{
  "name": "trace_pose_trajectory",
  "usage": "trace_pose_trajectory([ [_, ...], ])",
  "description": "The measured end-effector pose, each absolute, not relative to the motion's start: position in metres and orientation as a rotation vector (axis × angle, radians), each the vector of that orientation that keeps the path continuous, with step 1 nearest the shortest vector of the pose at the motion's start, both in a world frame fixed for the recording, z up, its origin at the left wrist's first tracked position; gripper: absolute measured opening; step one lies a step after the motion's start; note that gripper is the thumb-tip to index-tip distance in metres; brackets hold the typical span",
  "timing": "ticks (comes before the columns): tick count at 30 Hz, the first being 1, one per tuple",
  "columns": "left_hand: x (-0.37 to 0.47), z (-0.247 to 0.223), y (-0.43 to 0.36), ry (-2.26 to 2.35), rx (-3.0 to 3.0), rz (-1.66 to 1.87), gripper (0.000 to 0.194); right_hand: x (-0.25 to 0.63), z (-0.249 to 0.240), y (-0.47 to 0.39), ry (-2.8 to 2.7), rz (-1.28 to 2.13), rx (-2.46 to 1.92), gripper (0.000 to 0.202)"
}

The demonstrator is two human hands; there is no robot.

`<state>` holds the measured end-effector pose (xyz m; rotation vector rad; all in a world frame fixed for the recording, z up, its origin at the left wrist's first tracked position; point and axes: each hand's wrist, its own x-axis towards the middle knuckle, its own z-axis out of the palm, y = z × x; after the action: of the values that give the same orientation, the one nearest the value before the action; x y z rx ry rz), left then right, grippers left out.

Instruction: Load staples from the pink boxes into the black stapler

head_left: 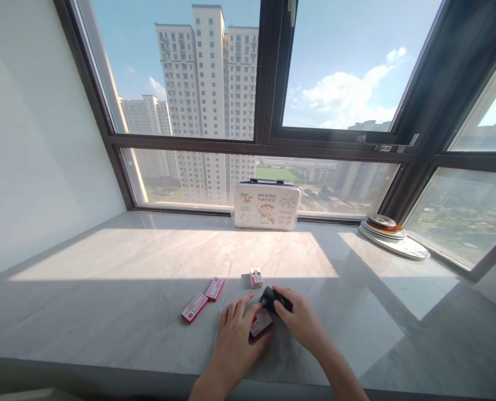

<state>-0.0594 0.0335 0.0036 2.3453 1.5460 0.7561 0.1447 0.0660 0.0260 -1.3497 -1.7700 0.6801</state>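
Observation:
In the head view, my right hand (298, 314) grips a small black object (279, 299) shaped like a stapler, with fingers wrapped over its top. Just left of it, my left hand (239, 331) lies around a red-and-white box (261, 323), thumb on the near side and index finger on the far side. The left fingertips reach close to the black object; whether they touch it I cannot tell. Beyond both hands stands a small white box (256, 278) with red print. To the left lie two flat red-and-white boxes, one nearer (195, 308) and one farther (215, 289).
A white case (267, 206) with cartoon prints leans at the window. A stack of plates (392, 238) sits at the far right. The marble-look sill (118, 317) ends in a front edge near me, and a wall (39, 145) bounds it on the left.

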Motion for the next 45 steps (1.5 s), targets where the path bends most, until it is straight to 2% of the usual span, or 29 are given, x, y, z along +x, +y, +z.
trace_pose_trajectory([
  [5,-0.069,0.004,0.031,1.45,2.39,0.689,0.056,0.099,0.031,0.072,-1.816,0.599,-1.338,0.029],
  [9,-0.084,0.001,0.033,1.514,2.397,0.68,0.055,0.081,0.03,0.078,-1.548,0.669,-1.246,0.024],
  [14,-0.099,-0.001,0.037,1.511,2.412,0.678,0.052,0.112,0.019,0.074,-0.941,0.844,-0.947,0.033],
  [19,-0.101,-0.002,0.037,1.506,2.356,0.773,0.036,0.182,-0.012,0.052,-0.689,0.963,-1.27,0.051],
  [21,-0.101,-0.002,0.037,1.505,2.324,0.789,0.029,0.193,-0.016,0.04,-0.796,0.902,-1.505,0.059],
  [24,-0.099,0.002,0.037,1.491,2.3,0.777,0.028,0.176,-0.01,0.025,-1.257,0.766,-1.742,0.041],
  [28,-0.097,0.006,0.035,1.476,2.28,0.752,0.028,0.124,0.003,0.022,-1.701,0.633,-1.738,0.038],
  [32,-0.099,0.006,0.035,1.446,2.263,0.717,0.028,0.111,-0.001,0.031,-1.734,0.724,-1.666,0.036],
  [38,-0.102,0.006,0.036,1.457,2.248,0.739,0.025,0.157,-0.01,0.032,-1.691,0.723,-1.676,0.039],
  [42,-0.1,0.005,0.035,1.442,2.282,0.744,0.035,0.161,0.006,0.033,-1.707,0.6,-1.68,0.034],
  [45,-0.099,0.005,0.034,1.445,2.304,0.747,0.041,0.143,0.018,0.039,-1.75,0.638,-1.568,0.035],
])
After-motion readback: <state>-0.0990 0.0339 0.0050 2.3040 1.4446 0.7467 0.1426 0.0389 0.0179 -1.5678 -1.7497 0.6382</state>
